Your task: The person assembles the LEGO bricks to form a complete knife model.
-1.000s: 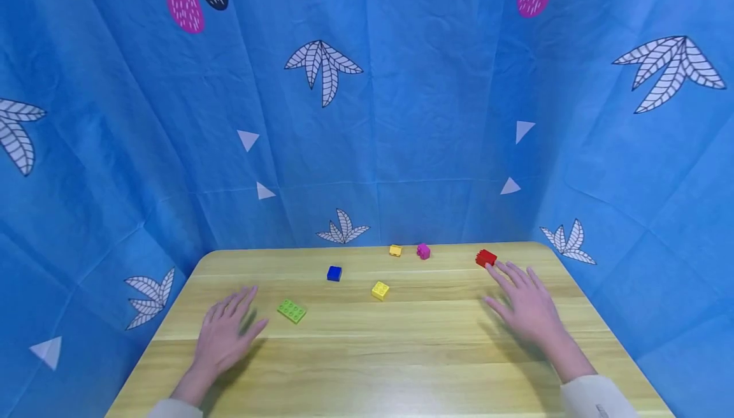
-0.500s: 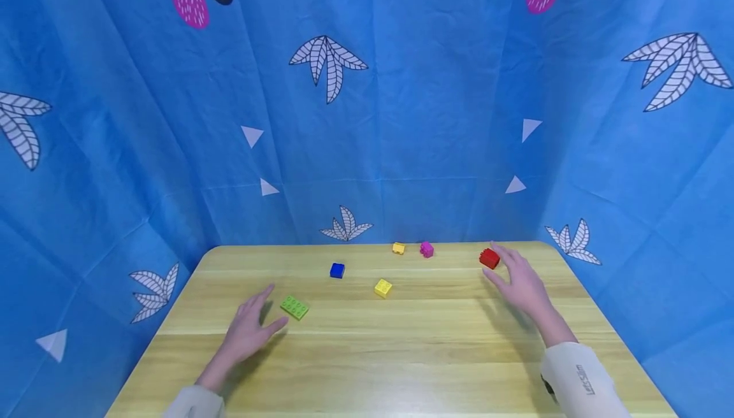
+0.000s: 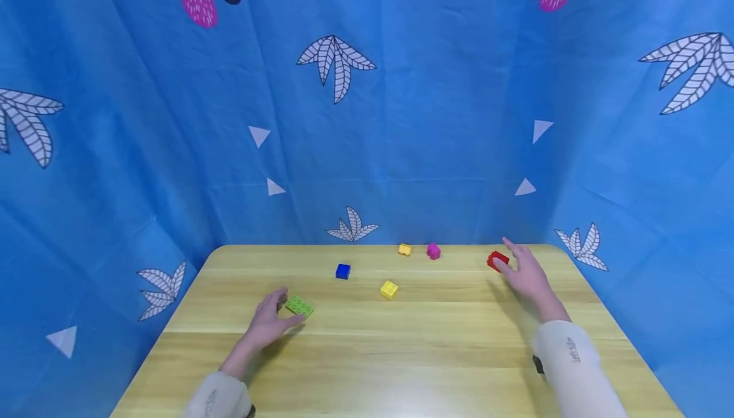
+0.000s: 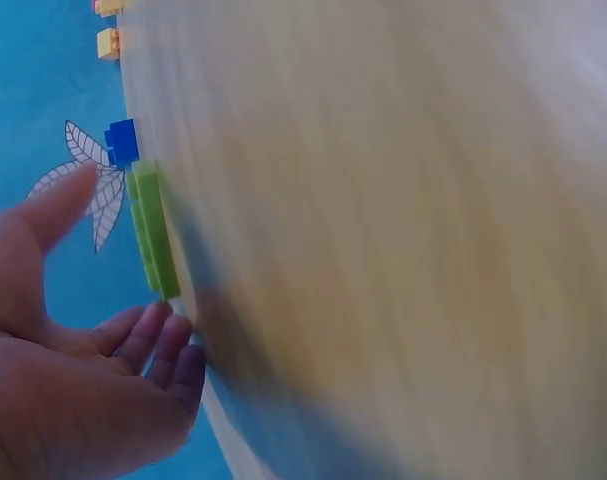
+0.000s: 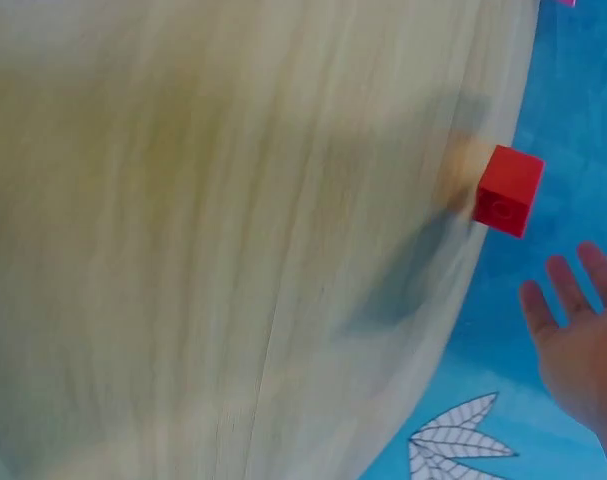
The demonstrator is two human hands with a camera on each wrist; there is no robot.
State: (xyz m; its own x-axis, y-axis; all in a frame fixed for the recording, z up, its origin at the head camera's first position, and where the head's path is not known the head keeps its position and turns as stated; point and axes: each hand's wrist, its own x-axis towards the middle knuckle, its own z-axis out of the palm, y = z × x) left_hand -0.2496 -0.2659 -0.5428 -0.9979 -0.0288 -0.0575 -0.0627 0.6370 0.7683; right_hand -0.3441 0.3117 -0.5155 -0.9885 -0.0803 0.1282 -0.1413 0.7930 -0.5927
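Note:
My left hand (image 3: 267, 327) reaches beside a lime-green toy building brick (image 3: 300, 306), thumb and fingers spread around its near end. In the left wrist view the fingers curve loosely by one end of the green brick (image 4: 155, 235), and a gap shows between thumb and brick. At the far right, my right hand (image 3: 525, 277) is over a red building brick (image 3: 498, 257), its thumb covering part of it from the head. The right wrist view shows the red brick (image 5: 510, 188) on the table with the outstretched fingers apart from it.
Between the hands lie a blue brick (image 3: 343, 271) and a yellow brick (image 3: 388, 289). A small orange-yellow brick (image 3: 404, 250) and a magenta brick (image 3: 433, 252) sit near the far edge of the wooden table (image 3: 367, 354). A blue patterned curtain (image 3: 436, 118) surrounds its back and sides.
My left hand has moved right and come up to the green brick, fingers bending more. The right hand has moved forward to the red brick. The head view has shifted slightly.

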